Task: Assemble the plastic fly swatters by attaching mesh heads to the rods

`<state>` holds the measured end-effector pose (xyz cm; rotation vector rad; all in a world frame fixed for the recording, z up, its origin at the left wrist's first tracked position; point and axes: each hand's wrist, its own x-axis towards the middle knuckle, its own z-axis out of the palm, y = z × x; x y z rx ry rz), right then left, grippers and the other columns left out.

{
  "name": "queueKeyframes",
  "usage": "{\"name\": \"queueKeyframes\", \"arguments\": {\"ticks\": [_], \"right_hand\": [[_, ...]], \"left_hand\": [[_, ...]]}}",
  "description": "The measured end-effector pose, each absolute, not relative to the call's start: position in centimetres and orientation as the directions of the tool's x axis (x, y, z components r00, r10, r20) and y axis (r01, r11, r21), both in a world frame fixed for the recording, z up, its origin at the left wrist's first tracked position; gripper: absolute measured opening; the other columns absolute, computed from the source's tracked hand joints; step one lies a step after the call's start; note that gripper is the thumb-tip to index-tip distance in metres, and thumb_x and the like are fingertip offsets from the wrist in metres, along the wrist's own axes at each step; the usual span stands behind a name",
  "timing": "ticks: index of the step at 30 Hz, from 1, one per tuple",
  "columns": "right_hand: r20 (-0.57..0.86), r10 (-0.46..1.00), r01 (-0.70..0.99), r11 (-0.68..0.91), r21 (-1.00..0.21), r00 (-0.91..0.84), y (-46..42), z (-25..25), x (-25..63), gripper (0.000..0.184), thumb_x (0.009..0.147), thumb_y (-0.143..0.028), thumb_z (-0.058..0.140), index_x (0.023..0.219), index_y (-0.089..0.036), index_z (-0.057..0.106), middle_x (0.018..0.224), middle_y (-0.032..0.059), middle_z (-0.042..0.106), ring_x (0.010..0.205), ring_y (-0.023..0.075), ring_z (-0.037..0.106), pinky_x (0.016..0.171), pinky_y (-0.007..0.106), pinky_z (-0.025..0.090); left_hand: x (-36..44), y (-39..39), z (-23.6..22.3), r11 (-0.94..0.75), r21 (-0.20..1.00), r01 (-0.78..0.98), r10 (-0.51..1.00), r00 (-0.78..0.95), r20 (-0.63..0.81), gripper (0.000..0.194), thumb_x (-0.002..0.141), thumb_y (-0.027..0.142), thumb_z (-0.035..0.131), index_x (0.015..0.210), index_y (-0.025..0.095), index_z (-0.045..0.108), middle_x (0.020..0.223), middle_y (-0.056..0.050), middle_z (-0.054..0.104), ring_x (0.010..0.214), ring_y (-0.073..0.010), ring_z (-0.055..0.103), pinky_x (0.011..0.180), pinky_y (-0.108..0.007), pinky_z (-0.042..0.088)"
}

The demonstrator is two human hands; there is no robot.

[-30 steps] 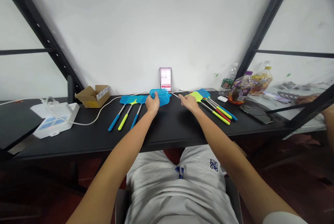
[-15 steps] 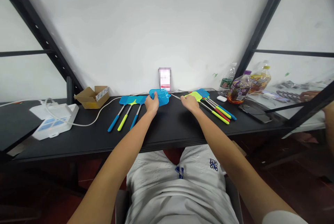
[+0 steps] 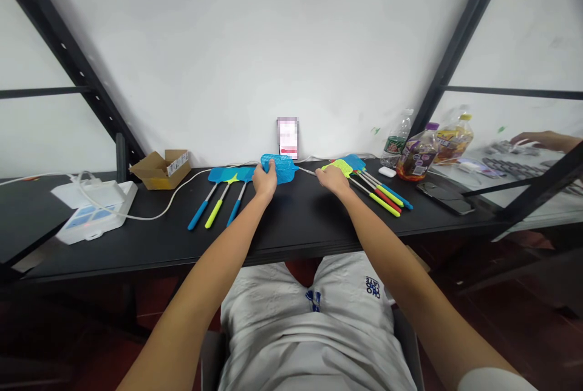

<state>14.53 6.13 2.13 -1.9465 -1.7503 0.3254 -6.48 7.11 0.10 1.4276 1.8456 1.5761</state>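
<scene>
My left hand [image 3: 265, 180] grips the blue mesh head of a fly swatter [image 3: 283, 169], thumb on top. The swatter's thin metal rod runs right into my right hand [image 3: 332, 177], which is closed around it; the handle is hidden in that fist. Three fly swatters lie side by side on the left, two with blue handles and one with a yellow-green handle [image 3: 214, 214]. Just right of my right hand, several more swatters lie in a fan, with a yellow-green head [image 3: 341, 166], a blue head [image 3: 354, 163] and a red handle [image 3: 388, 201] among them.
A phone [image 3: 288, 138] leans on the wall behind the black table [image 3: 291, 230]. On the left are an open cardboard box [image 3: 161, 169] and a white plastic case [image 3: 98, 212] with a cable. Bottles [image 3: 416, 154] and a dark phone [image 3: 445, 198] are at the right, near another person's hand [image 3: 546, 139].
The joint between the blue swatter's head and rod is now clearer, and the head has tilted slightly. My hands have barely moved. The other person's hand at the right has shifted up and back.
</scene>
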Motion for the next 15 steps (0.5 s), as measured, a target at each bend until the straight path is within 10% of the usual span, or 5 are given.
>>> {"name": "queueKeyframes", "arguments": {"ticks": [15], "right_hand": [[0.129, 0.986, 0.911, -0.041, -0.41, 0.103, 6.3, 1.94, 14.87, 0.041, 0.088, -0.041, 0.044, 0.092, -0.012, 0.073, 0.099, 0.0195, 0.07, 0.093, 0.0292, 0.066, 0.072, 0.03, 0.045]], "left_hand": [[-6.52, 6.32, 0.74, -0.214, 0.836, 0.505, 0.787, -0.418, 0.454, 0.034, 0.088, 0.051, 0.052, 0.07, 0.022, 0.048, 0.072, -0.002, 0.059, 0.074, -0.0188, 0.058, 0.075, -0.03, 0.046]]}}
